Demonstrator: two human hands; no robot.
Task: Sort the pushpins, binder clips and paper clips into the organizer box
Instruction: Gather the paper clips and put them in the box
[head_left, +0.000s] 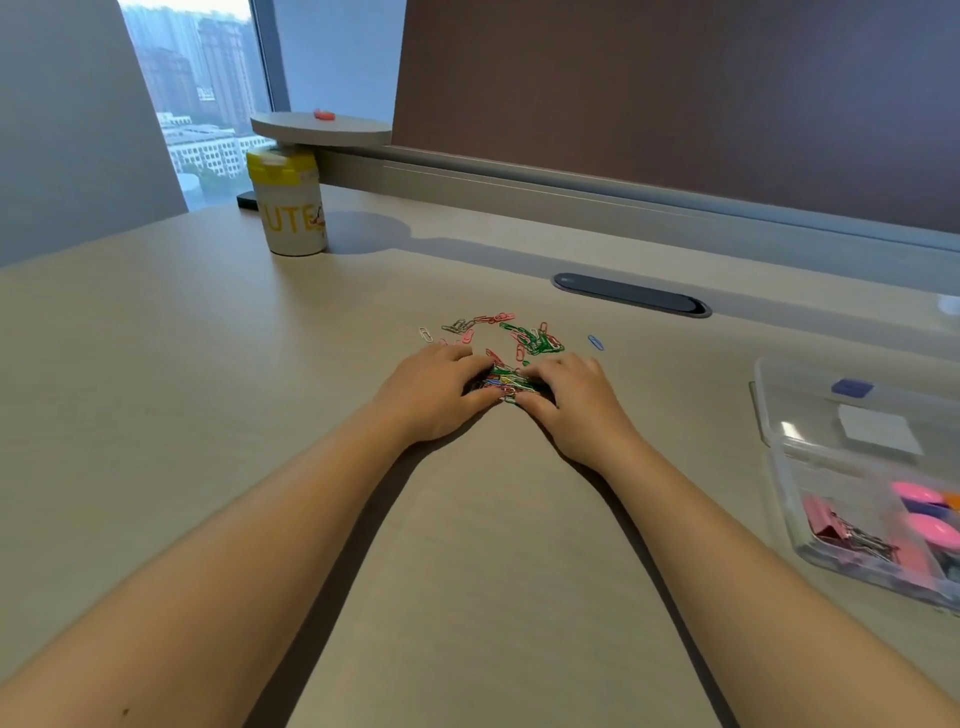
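A heap of coloured paper clips (506, 383) lies on the beige desk, squeezed between my two hands. My left hand (434, 395) cups the heap from the left and my right hand (571, 402) cups it from the right, fingers curled around the clips. More loose paper clips (530, 335) are scattered just beyond the hands, with a blue one (596, 341) apart to the right. The clear organizer box (795, 499) sits at the right edge with its lid (779, 400) open. It holds pink binder clips (831, 525) and pink and purple pushpins (930, 512).
A white canister with a yellow lid (291, 205) stands at the back left under a round grey shelf (322, 130). A dark cable slot (631, 294) is set into the desk behind the clips. A partition wall runs along the back edge.
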